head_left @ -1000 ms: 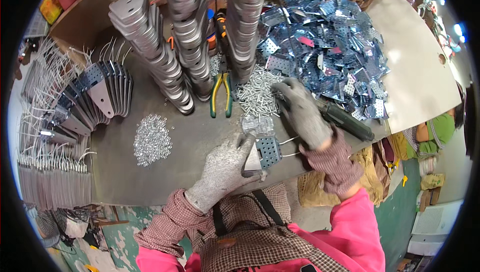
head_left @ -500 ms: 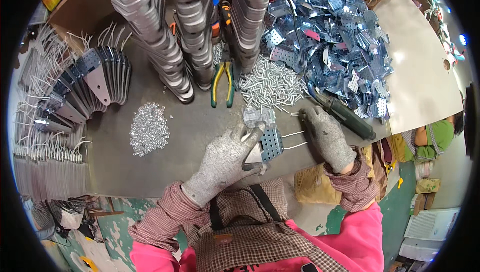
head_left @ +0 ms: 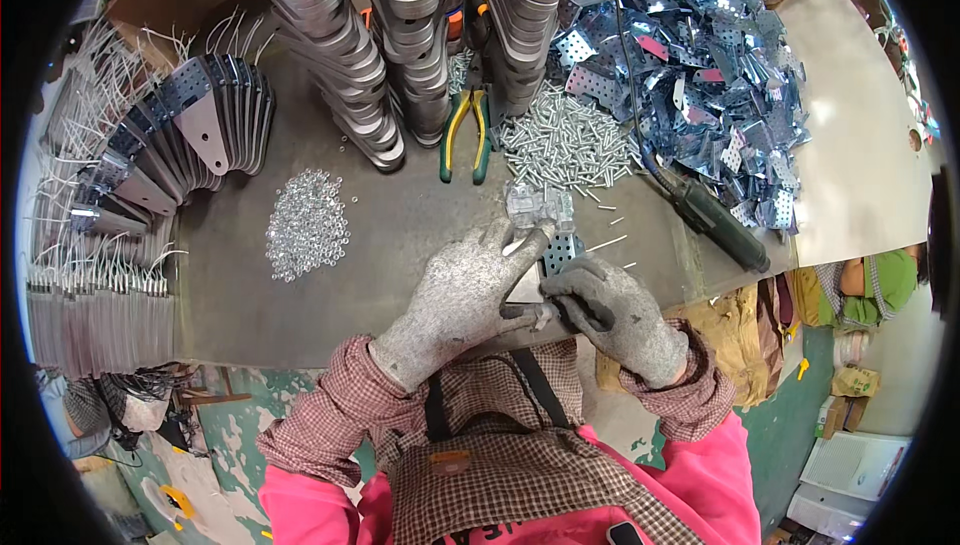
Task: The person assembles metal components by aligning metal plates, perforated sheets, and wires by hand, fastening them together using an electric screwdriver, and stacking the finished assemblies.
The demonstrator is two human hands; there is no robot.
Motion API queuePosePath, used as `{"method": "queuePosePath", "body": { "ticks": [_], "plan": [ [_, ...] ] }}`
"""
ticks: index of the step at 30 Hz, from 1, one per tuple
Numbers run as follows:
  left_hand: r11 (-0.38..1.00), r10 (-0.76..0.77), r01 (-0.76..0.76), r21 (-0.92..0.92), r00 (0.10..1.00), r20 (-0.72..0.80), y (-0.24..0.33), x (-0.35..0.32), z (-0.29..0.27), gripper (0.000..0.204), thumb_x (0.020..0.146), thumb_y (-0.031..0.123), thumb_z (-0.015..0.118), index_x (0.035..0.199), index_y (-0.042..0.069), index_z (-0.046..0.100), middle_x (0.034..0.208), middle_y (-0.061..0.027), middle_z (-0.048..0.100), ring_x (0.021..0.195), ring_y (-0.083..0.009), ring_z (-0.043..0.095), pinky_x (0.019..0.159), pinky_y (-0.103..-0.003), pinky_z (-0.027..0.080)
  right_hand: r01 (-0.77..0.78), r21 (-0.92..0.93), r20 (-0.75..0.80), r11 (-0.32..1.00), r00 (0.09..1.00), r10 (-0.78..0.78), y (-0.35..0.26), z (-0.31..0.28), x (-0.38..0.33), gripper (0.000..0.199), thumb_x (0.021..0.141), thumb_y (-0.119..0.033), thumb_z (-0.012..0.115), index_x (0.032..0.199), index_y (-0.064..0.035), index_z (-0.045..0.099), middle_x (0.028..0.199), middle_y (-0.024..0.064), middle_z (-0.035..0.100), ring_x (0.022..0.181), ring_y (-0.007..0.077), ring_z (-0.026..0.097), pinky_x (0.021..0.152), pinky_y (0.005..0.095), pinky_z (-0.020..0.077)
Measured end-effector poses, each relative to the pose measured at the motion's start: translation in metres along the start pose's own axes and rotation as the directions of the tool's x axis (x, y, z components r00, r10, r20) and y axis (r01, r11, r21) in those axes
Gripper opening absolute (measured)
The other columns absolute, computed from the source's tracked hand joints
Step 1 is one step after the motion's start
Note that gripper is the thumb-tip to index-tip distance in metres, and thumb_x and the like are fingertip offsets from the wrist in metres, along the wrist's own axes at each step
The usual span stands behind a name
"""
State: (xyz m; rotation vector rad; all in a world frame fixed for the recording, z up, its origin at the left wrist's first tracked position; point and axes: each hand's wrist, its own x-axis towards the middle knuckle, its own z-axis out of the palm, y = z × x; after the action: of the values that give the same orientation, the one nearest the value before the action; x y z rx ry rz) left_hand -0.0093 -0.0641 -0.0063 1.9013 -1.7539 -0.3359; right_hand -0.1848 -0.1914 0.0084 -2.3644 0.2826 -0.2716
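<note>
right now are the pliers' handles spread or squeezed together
Spread: the pliers' handles stand apart, with bare table showing between them. Whether the jaws are open, I cannot tell.

Grey gloves (head_left: 460,280), checked oversleeves (head_left: 325,420), pink top (head_left: 715,470).

Gloved left hand (head_left: 465,280) holding a pale metal plate (head_left: 524,286) on the table (head_left: 230,315), blue perforated plate (head_left: 560,251) at its right. Right hand (head_left: 615,317) over the right side; can't tell if its fingers grip anything. Clear block (head_left: 540,206) just beyond. Screw pile (head_left: 566,140) past that, pliers (head_left: 482,135) left of it, nut pile (head_left: 308,227) farther left.
</note>
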Motion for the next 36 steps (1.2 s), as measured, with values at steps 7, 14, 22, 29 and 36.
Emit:
{"method": "queuePosePath", "body": {
  "ticks": [7,14,22,29,36],
  "plan": [
    [0.999,-0.016,0.015,0.04,0.999,0.027,0.002,0.0,0.001,0.089,0.071,0.044,0.08,0.146,0.014,0.042,0.115,-0.0159,0.055,0.104,-0.0349,0.059,0.084,-0.043,0.052,0.063,-0.101,0.026,0.993,0.998,-0.06,0.005,0.008,-0.009,0.039,0.077,-0.002,0.068,0.115,-0.0107,0.061,0.098,0.0099,0.06,0.088,0.0318,0.062,0.075,0.0412,0.0507],
    [0.799,-0.241,0.216,-0.561,0.97,0.031,0.047,-0.025,0.005,0.079,0.079,0.029,0.079,0.143,0.004,0.041,0.114,-0.0171,0.059,0.096,-0.0342,0.064,0.082,-0.041,0.053,-0.331,0.461,0.06,0.823,0.937,0.344,-0.006,0.042,-0.06,0.049,0.089,0.0,0.062,0.135,0.0019,0.047,0.122,0.0166,0.057,0.104,0.0324,0.058,0.097,0.043,0.0461],
    [0.713,0.289,0.011,0.702,0.907,-0.308,-0.02,0.232,0.015,0.035,0.083,0.012,0.062,0.114,-0.001,0.056,0.107,-0.0198,0.061,0.107,-0.0323,0.057,0.086,-0.04,0.051,-0.484,0.165,-0.497,0.859,0.712,0.496,0.018,0.061,-0.053,0.047,0.095,-0.003,0.052,0.14,0.002,0.041,0.114,0.0233,0.063,0.09,0.0352,0.066,0.077,0.0356,0.0527],
    [0.969,-0.096,0.14,0.205,0.973,-0.211,0.042,0.126,-0.062,0.028,0.08,0.007,0.067,0.105,0.003,0.054,0.084,-0.011,0.066,0.076,-0.03,0.067,0.069,-0.04,0.056,-0.238,0.485,-0.646,0.841,0.551,0.528,0.021,0.056,-0.054,0.049,0.094,-0.018,0.058,0.136,0.0049,0.046,0.119,0.0157,0.064,0.108,0.022,0.061,0.093,0.0316,0.0467],
    [0.482,-0.498,0.356,-0.801,0.863,0.083,0.033,-0.039,-0.055,0.035,0.093,0.01,0.064,0.124,0.001,0.05,0.109,-0.0078,0.057,0.085,-0.0085,0.058,0.082,-0.025,0.049,-0.219,0.941,0.119,0.257,0.927,0.355,-0.023,0.025,0.003,0.073,0.085,-0.029,0.058,0.148,-0.0014,0.032,0.127,0.0095,0.055,0.112,0.0196,0.054,0.098,0.0338,0.043]
  ]
}}
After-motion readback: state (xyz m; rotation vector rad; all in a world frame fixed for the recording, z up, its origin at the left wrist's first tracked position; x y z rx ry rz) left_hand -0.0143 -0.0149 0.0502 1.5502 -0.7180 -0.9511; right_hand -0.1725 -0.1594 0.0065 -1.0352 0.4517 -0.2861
